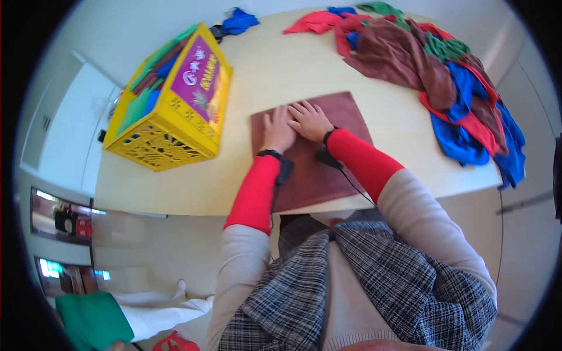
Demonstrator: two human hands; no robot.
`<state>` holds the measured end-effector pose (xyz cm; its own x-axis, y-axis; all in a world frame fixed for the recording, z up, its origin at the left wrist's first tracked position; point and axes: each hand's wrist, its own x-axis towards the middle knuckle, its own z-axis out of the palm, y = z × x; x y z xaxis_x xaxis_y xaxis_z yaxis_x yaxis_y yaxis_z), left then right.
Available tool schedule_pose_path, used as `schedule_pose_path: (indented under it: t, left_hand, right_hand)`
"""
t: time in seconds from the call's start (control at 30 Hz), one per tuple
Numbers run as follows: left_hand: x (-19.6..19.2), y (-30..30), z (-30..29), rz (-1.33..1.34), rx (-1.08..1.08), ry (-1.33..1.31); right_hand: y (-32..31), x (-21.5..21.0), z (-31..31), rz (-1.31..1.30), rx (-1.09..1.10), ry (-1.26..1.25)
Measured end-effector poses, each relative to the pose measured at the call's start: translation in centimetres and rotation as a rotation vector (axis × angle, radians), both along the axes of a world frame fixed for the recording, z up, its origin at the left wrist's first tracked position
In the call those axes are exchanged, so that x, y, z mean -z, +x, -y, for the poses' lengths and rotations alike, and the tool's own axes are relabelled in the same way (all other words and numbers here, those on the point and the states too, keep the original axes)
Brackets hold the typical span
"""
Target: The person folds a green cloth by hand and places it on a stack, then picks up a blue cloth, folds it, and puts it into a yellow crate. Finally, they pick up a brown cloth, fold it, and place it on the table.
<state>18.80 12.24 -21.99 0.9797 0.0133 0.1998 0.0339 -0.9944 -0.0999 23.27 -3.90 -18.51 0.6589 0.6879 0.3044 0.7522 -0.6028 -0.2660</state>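
Note:
A brown cloth lies spread flat on the table in front of me, its near end at the table's front edge. My left hand rests palm down on the cloth's far part, fingers stretched out. Beside it, my right hand also presses flat on the cloth, fingers extended, its fingertips close to the left hand's. Neither hand holds anything. Red sleeves cover both forearms, and each wrist wears a black band with a small dark device.
A yellow plastic crate with folded cloths stands at the left. Loose brown, red, blue and green cloths are heaped at the far right, some hanging over the table's edge. A blue cloth lies behind the crate. Another person is at the lower left.

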Motion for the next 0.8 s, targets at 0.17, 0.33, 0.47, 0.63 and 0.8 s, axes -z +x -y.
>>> schedule_pose_path:
  t: [0.17,0.33,0.47,0.63,0.8]
  left_hand:
    - [-0.2,0.9,1.7,0.067,0.013,-0.208]
    - [-1.2,0.1,0.6,0.073,-0.131,-0.206]
    - [-0.7,0.6,-1.1,0.062,-0.216,-0.200]
    - [-0.7,-0.3,-3.2,0.046,-0.303,-0.207]
    - [0.2,-2.6,-5.1,0.054,-0.382,-0.238]
  right_hand:
    - [3.2,4.3,1.5,0.050,0.089,0.016]
    - [4.9,2.9,4.0,0.091,0.238,-0.081]
    - [7.1,3.3,7.3,0.160,0.350,-0.117]
    - [7.4,2.7,10.5,0.053,0.431,-0.136]
    - [7.2,3.8,12.4,0.059,0.484,-0.106]
